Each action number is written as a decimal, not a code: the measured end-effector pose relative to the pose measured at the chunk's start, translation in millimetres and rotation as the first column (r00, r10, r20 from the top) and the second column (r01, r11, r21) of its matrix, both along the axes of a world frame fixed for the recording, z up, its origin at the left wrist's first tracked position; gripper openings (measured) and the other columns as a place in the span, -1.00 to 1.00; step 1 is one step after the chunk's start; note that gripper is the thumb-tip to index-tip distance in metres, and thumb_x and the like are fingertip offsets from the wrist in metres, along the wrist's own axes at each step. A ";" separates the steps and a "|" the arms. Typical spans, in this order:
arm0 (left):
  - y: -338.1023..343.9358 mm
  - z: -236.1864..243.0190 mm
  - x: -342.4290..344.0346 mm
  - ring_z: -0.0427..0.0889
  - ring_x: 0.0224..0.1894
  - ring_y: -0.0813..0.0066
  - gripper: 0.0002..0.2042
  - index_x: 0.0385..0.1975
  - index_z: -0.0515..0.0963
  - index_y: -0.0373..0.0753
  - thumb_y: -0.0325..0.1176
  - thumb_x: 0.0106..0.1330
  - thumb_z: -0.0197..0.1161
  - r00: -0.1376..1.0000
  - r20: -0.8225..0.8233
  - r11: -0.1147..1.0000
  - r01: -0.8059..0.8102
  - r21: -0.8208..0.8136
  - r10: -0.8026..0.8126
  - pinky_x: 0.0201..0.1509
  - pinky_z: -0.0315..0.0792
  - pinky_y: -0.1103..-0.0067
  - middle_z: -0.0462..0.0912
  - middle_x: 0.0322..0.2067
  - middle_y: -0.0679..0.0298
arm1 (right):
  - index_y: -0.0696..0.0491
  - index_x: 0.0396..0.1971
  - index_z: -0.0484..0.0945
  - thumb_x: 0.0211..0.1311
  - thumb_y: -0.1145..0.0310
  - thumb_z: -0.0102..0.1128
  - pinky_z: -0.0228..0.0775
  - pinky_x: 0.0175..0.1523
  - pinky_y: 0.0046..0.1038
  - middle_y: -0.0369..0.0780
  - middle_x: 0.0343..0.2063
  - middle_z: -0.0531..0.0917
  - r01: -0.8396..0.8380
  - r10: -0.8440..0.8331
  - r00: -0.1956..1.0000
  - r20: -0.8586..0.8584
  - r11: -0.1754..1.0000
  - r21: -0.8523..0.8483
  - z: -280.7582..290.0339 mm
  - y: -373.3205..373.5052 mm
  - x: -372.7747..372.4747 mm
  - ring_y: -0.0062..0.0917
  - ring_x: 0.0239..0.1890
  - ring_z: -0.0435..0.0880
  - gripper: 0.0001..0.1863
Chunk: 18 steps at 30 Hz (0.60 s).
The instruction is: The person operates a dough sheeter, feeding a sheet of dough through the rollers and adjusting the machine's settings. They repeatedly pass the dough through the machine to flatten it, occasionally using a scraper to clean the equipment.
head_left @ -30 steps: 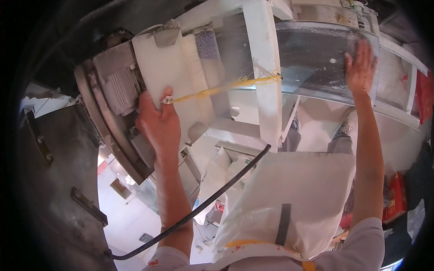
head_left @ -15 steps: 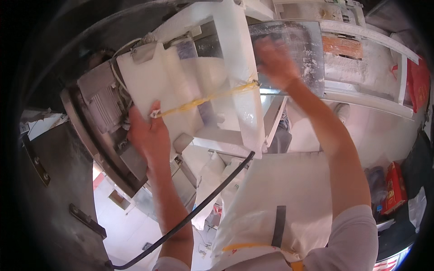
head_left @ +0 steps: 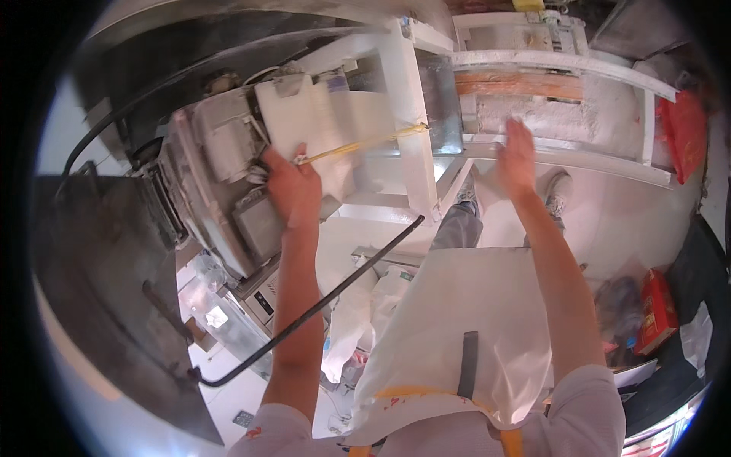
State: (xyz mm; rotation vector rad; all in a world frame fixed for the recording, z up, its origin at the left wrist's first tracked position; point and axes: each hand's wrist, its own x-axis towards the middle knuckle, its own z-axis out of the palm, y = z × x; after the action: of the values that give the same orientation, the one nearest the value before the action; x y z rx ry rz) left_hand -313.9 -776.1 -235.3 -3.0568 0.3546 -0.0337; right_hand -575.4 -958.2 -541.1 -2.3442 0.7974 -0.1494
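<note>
My left hand [head_left: 295, 186] is closed at the machine on the left, beside a pale board [head_left: 285, 114] and the end of a frayed yellow strap [head_left: 354, 147]; what its fingers grip is hidden. The strap runs across to an upright white frame post [head_left: 409, 164]. Right of that post lies a dark metal plate [head_left: 442, 103], partly behind the frame. My right hand [head_left: 518, 160] is raised with fingers extended, near the lower white rail [head_left: 579, 160], holding nothing visible.
A black cable [head_left: 350, 286] slants over my left forearm. A dark metal panel [head_left: 99, 289] stands at left. My shoes [head_left: 557, 198] show below the rail. White sacks [head_left: 346, 327] lie lower centre; a red bag [head_left: 678, 133] and red box [head_left: 659, 312] are at right.
The dark plate has slid left, exposing an orange board behind it. My right hand has left the plate and dropped lower and left. The view has also shifted.
</note>
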 end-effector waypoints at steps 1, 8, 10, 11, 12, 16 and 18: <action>1.5 -1.0 1.6 0.68 -0.13 -0.31 -0.55 0.15 0.29 -0.36 -0.20 0.47 0.24 1.000 -0.018 1.000 0.010 0.001 -0.010 -0.09 0.55 0.04 0.68 -0.19 -0.26 | 0.10 0.52 0.14 0.46 0.32 0.05 -0.09 0.62 -0.11 -0.11 0.47 0.30 0.067 -0.066 0.996 -0.056 0.998 0.011 0.1 -5.7 -38.3 -0.16 0.53 0.18 -0.32; 15.6 18.2 -6.2 0.51 0.17 -0.27 -0.42 0.32 0.17 -0.47 -0.35 0.43 0.23 0.986 -0.089 0.987 0.134 -0.089 -0.142 0.20 0.47 0.14 0.44 0.16 -0.30 | 0.17 0.34 0.39 0.51 0.31 0.00 0.25 0.43 -0.11 0.09 0.23 0.54 0.016 -0.064 0.835 -0.547 0.996 -0.092 49.2 -19.3 -398.5 -0.03 0.30 0.46 -0.51; 18.5 26.1 -23.9 0.40 0.28 -0.24 -0.36 0.38 0.12 -0.49 -0.41 0.39 0.25 0.958 0.065 0.958 0.282 -0.045 -0.279 0.32 0.40 0.18 0.35 0.23 -0.26 | 0.18 0.21 0.46 0.46 0.36 -0.01 0.27 0.40 -0.09 0.11 0.19 0.55 -0.081 -0.007 0.700 -0.714 0.993 -0.089 83.3 -14.8 -480.3 -0.01 0.29 0.47 -0.60; 19.6 38.8 -40.4 0.28 0.37 -0.20 -0.35 0.41 0.10 -0.51 -0.49 0.37 0.20 0.950 0.025 0.948 0.312 -0.069 -0.311 0.44 0.27 0.17 0.25 0.30 -0.25 | 0.18 0.13 0.52 0.43 0.38 0.00 0.31 0.37 -0.09 0.12 0.19 0.54 0.004 -0.086 0.694 -0.715 0.993 -0.115 85.5 -17.3 -520.3 0.01 0.28 0.48 -0.64; 15.5 48.7 -54.5 0.29 0.36 -0.20 -0.37 0.41 0.12 -0.51 -0.51 0.37 0.18 0.928 0.048 0.922 0.373 -0.101 -0.370 0.45 0.25 0.15 0.27 0.29 -0.24 | 0.18 0.06 0.55 0.40 0.39 0.01 0.39 0.29 -0.10 0.09 0.12 0.59 0.284 -0.275 0.718 -0.640 0.954 -0.091 105.8 -13.7 -514.6 0.00 0.20 0.55 -0.68; 58.9 73.4 -148.9 0.34 0.33 -0.16 -0.43 0.38 0.19 -0.49 -0.56 0.36 0.11 0.920 -0.111 0.890 0.326 -0.320 -0.376 0.46 0.22 0.09 0.35 0.25 -0.17 | 0.12 -0.17 0.65 0.30 0.45 0.05 0.58 0.03 -0.11 -0.02 -0.16 0.74 0.504 -0.421 0.712 -0.562 0.864 -0.009 168.7 -19.7 -503.9 -0.03 -0.09 0.72 -0.78; 112.9 66.4 -211.7 0.35 0.32 -0.18 -0.44 0.37 0.25 -0.41 -0.46 0.36 0.14 0.923 -0.253 0.951 0.250 -0.181 -0.291 0.44 0.24 0.09 0.40 0.22 -0.14 | 0.06 -0.25 0.70 0.25 0.45 0.08 0.60 -0.04 -0.12 -0.09 -0.27 0.78 0.299 -0.246 0.773 -0.584 0.954 -0.006 183.0 -39.6 -474.4 -0.05 -0.20 0.75 -0.80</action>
State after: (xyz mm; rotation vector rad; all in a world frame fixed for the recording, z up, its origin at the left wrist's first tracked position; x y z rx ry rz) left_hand -525.6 -663.2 -168.9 -3.1289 0.8281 0.3758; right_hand -1049.8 -997.8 -358.1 -2.1857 1.4111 0.5036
